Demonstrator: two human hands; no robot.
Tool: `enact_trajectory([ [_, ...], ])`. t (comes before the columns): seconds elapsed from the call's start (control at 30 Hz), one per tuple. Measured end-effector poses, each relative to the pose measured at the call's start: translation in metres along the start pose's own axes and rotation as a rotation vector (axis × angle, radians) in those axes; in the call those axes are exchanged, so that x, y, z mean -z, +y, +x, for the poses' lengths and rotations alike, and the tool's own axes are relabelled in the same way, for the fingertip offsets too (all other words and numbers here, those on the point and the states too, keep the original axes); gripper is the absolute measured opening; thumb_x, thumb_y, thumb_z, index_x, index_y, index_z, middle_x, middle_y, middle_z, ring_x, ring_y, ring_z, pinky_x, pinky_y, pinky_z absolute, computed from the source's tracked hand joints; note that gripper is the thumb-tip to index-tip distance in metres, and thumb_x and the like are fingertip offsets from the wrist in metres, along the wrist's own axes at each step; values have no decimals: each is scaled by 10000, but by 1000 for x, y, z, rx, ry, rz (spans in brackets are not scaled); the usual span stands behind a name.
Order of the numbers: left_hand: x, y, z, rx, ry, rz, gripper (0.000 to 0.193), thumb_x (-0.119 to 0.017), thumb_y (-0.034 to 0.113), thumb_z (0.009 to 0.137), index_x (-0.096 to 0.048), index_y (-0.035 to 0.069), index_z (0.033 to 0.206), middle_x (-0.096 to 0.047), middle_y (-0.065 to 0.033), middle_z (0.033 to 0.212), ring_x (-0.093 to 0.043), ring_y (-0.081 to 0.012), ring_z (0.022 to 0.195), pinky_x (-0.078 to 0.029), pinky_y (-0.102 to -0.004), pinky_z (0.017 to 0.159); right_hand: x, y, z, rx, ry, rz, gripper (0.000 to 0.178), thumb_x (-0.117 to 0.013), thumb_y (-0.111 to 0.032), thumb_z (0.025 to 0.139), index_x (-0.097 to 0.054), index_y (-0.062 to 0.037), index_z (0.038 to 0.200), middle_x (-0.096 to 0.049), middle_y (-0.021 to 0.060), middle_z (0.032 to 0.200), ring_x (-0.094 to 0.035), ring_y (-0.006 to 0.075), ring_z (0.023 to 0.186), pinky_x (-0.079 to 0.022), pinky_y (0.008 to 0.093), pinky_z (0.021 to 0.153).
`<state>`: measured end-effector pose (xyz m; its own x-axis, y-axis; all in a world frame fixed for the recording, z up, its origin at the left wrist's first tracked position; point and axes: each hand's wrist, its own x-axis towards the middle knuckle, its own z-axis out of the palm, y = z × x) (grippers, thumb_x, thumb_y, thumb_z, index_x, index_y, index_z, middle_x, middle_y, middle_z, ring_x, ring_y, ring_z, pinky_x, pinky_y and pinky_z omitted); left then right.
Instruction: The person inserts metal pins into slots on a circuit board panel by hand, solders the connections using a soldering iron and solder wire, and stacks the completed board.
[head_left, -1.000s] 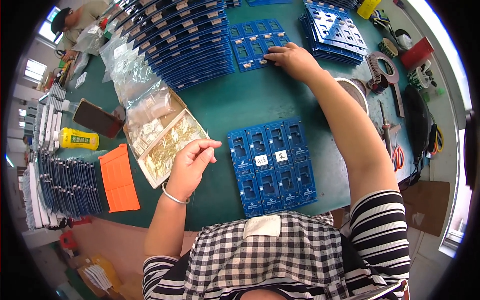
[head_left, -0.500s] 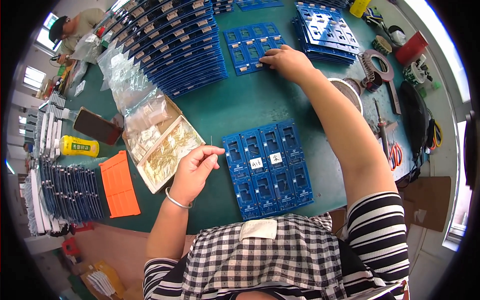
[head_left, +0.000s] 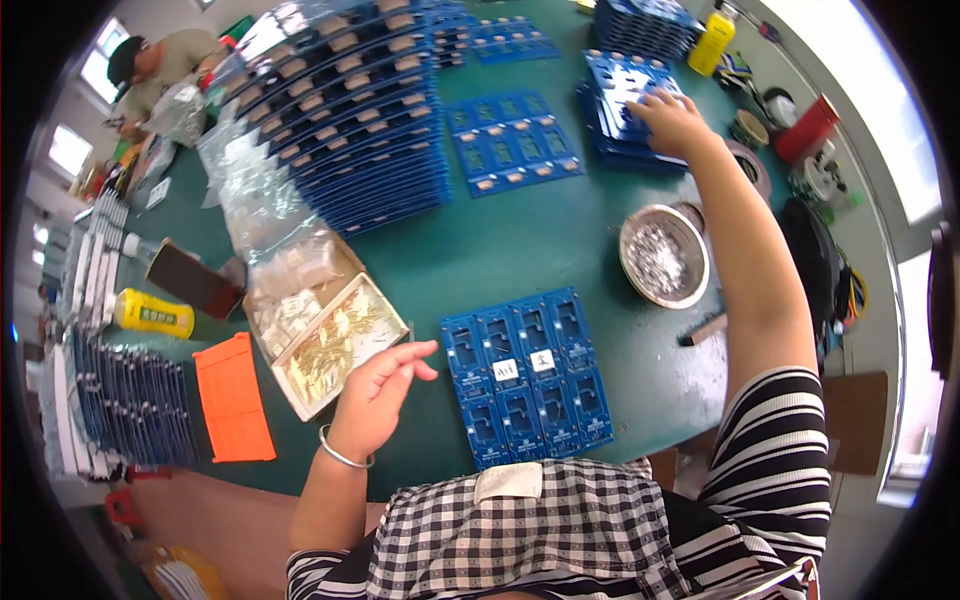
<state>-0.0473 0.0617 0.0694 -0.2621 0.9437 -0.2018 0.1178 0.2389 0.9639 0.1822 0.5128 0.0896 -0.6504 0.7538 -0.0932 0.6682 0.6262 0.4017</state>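
My left hand (head_left: 378, 392) hovers over the green table (head_left: 520, 240), its fingertips pinched on what looks like a thin metal pin. It is just right of a cardboard box of small brass parts (head_left: 335, 345) and just left of a blue panel of small boards (head_left: 530, 378) with two white labels. My right hand (head_left: 668, 120) is stretched far out, fingers spread flat on a stack of blue panels (head_left: 620, 95). Another blue panel (head_left: 512, 145) lies left of that stack.
A metal bowl of small silvery parts (head_left: 662, 255) sits under my right forearm. Overlapping rows of blue boards (head_left: 350, 130), plastic bags (head_left: 250, 195), an orange tray (head_left: 232, 395) and a yellow bottle (head_left: 155, 312) fill the left. Another person (head_left: 160, 65) works at the far left.
My right hand moved right from the flat blue panel onto the stack of panels. My left hand drew back slightly from the box toward the near blue panel.
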Motion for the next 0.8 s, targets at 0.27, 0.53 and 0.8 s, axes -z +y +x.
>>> enact_trajectory([
  [0.27,-42,-3,25,-341,-72,510,260,-539,184,859,-647,133,1090,-653,-97,1011,-627,-299,926,-508,-401,786,-64,31,25,147,215,180,672,-543,40,736,-443,-149,1373,-541,178,1250,-567,374,1029,-475,432,853],
  [0.53,-65,29,40,-478,55,539,163,-572,189,845,-671,122,955,-649,-80,890,-628,-292,868,-498,-429,746,-52,31,22,102,543,-53,539,-451,18,805,-464,-87,1334,-563,122,1181,-541,313,1086,-458,405,833],
  [0.8,-51,4,13,-373,181,483,186,-583,178,845,-675,99,986,-669,-88,967,-626,-287,910,-494,-387,805,-13,40,12,-185,457,-157,573,-421,-31,869,-368,-170,1422,-493,56,1361,-503,252,1176,-434,387,899],
])
